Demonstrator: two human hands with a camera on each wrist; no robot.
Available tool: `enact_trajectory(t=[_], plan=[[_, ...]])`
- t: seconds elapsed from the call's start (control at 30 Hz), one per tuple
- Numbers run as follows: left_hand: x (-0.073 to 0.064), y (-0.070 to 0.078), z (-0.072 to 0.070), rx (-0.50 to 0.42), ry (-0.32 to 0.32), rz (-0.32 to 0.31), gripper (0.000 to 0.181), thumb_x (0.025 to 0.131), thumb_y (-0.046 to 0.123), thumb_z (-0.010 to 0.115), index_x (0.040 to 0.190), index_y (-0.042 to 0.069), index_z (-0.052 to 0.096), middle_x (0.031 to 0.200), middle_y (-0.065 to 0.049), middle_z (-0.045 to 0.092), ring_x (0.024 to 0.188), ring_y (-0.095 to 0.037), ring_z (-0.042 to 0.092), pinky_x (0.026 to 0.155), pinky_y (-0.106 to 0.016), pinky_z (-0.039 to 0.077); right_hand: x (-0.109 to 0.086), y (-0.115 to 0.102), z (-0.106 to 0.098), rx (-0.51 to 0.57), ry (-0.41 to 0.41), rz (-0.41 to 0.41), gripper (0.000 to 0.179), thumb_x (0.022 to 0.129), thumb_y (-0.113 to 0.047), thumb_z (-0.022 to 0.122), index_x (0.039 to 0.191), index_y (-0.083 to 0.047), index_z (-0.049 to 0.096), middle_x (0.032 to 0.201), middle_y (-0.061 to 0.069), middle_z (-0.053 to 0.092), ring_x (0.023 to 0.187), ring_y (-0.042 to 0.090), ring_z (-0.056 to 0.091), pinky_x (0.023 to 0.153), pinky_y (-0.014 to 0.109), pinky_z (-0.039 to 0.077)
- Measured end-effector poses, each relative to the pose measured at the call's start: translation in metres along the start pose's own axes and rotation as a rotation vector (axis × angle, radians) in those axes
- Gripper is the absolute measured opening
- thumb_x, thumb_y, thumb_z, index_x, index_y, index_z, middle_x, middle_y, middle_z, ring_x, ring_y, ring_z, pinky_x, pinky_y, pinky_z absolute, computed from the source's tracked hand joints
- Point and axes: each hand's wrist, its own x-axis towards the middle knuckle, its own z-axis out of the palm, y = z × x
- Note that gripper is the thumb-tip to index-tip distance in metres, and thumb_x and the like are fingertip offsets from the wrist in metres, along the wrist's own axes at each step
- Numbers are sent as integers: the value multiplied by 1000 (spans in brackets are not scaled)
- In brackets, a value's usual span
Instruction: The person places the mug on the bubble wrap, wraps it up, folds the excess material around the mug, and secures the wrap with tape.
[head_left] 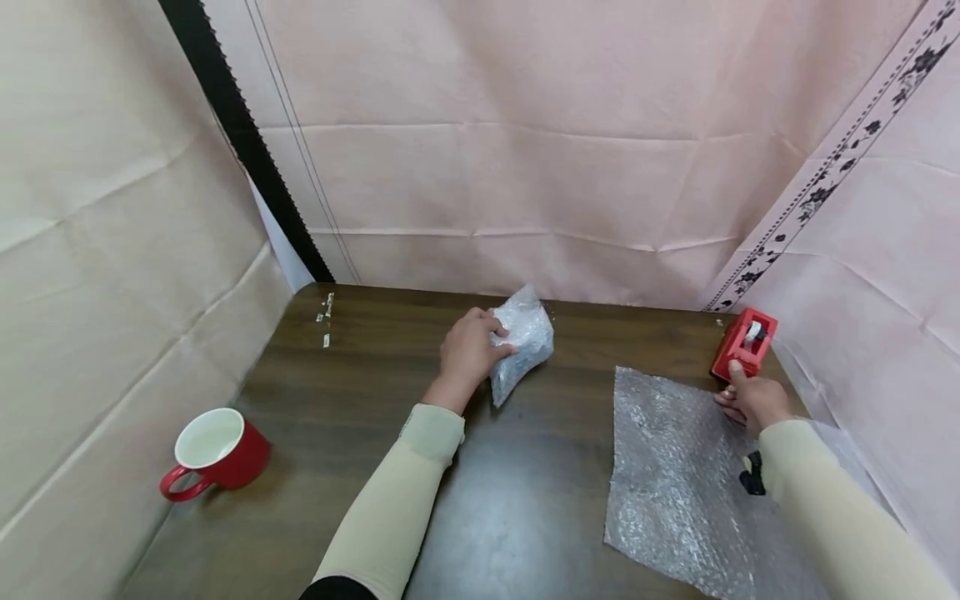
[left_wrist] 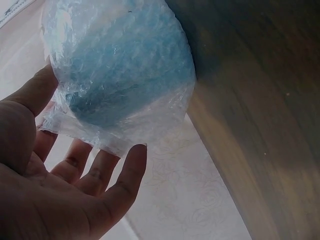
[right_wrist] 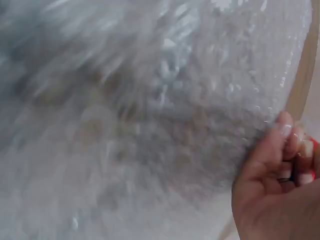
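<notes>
Where pale cloth (head_left: 525, 183) hangs, brown table (head_left: 510, 525), bubble-wrapped bundle (head_left: 529, 333)

On the table (head_left: 315, 425), a mug (head_left: 238, 457) stood left, bubble wrap (head_left: 667, 475) lay right, a bundle (head_left: 527, 337) far between, a tape dispenser (head_left: 737, 348) far right.

red mug (head_left: 247, 457) sits at left edge of brown table (head_left: 375, 367), small pale scraps (head_left: 326, 341) near far-left corner, pink cloth (head_left: 525, 183) hung behind
</notes>
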Motion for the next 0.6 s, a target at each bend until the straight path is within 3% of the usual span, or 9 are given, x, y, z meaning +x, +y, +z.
enact_trajectory(t=[0.13, 0.2, 0.3, 0.4, 0.5, 0.6], plan=[[-1, -2, 2, 13, 1, 2, 30, 95, 43, 92, 117, 23, 87, 153, 3, 70, 129, -30, 74, 91, -53, 67, -19, -16, -6, -109, -93, -131, 85, 117, -67, 35, 136, 14, 53, 102, 8, 71, 87, 12, 73, 79, 30, 68], [0, -2, 2, 22, -4, 1, 31, 95, 43, 92, 119, 23, 87, 154, 3, 69, 130, -30, 74, 92, -54, 66, -30, -33, 1, -186, -128, -231, 89, 116, -69, 38, 145, 14, 47, 124, 23, 67, 101, 23, 73, 89, 37, 68], [-1, -3, 2, 40, -25, -4, 32, 96, 44, 91, 121, 25, 87, 153, 3, 69, 130, -30, 74, 92, -54, 66, -46, -66, 23, -239, -176, -389, 83, 119, -64, 39, 155, 10, 38, 156, 41, 46, 129, 48, 66, 113, 57, 61], [0, -4, 0, 42, -24, -11, 32, 97, 44, 90, 122, 25, 86, 152, 3, 69, 128, -30, 74, 91, -53, 66, -56, -103, 52, -322, -176, -545, 69, 123, -51, 40, 162, 4, 36, 174, 42, 34, 151, 61, 50, 125, 71, 46], [0, -4, 0, 58, -27, -12, 32, 97, 45, 90, 123, 26, 86, 152, 4, 68, 127, -28, 74, 90, -51, 66, -60, -133, 80, -310, -196, -625, 56, 124, -37, 42, 164, 1, 37, 157, 40, 51, 131, 51, 66, 110, 59, 60], [1, -2, -1, 74, -38, 11, 33, 98, 46, 89, 124, 26, 86, 152, 3, 68, 127, -27, 74, 94, -50, 66, -71, -160, 107, -202, -317, -639, 51, 125, -32, 40, 165, -1, 39, 125, 18, 65, 100, 22, 69, 84, 36, 63]])
